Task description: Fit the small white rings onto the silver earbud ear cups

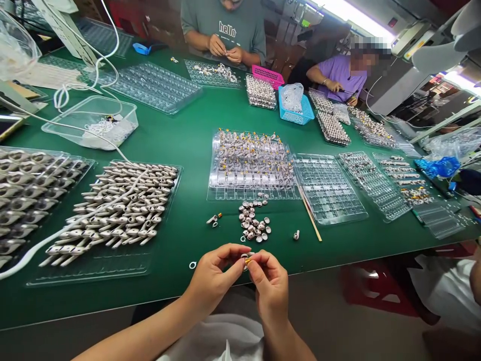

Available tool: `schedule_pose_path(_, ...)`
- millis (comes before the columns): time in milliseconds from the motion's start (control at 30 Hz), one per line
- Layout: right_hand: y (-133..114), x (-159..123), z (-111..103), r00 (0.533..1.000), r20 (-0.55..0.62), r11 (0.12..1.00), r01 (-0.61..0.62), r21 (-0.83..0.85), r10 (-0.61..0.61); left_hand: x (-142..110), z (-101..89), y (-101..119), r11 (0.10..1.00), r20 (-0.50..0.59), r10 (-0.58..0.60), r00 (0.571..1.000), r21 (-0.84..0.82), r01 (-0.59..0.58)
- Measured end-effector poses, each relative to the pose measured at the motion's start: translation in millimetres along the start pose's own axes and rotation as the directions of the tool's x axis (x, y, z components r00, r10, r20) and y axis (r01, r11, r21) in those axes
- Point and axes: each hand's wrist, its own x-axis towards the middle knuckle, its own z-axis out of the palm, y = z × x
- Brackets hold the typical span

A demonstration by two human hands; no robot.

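Observation:
My left hand [216, 273] and my right hand [271, 286] meet at the table's near edge, fingertips pinched together. Between them is a small pale metal part with a gold-coloured piece [247, 261], partly covered by my fingers. Just beyond lies a loose pile of small round pale caps [254, 220]. A white ring [193, 265] sits to the left of my left hand. Further up on the left is a small part with a gold tip [214, 218], and to the right of the pile a single small metal part [296, 234].
A tray of gold-tipped parts [251, 160] stands behind the pile, with a clear tray [328, 188] and a thin stick [311, 215] beside it. Left are a tray of stalked metal parts [120, 200] and a plastic tub [130, 120]. Two people work across the green table [195, 130].

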Motion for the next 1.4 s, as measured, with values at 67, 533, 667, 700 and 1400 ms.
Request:
schedule_pose_path(67,-1.4,0.2,0.2,1.0,0.012,1.0,0.021,-0.012,-0.021,-0.3,-0.2,-0.2,0.998,0.022,-0.04,0.999,-0.056,0.041)
schedule_pose_path(533,-9.8,2.5,1.1,0.996,-0.021,0.977,0.079,-0.198,-0.085,-5.2,-7.1,1.2,0.986,0.061,-0.088,0.994,-0.138,0.096)
schedule_pose_path(667,-10.5,1.2,3.1,0.993,0.008,0.963,0.116,-0.242,-0.118,-5.9,-7.5,2.9,0.981,0.049,-0.114,0.992,-0.152,0.121)
schedule_pose_path(700,-10.7,0.6,3.3,0.991,0.017,0.958,0.129,-0.254,-0.129,-6.0,-7.5,3.6,0.981,0.048,-0.115,0.992,-0.15,0.121)
schedule_pose_path(1400,-10.9,-6.5,-2.1,0.976,0.09,0.889,0.218,-0.403,-0.199,-8.0,-6.9,1.9,0.986,0.038,-0.107,0.994,-0.123,0.111)
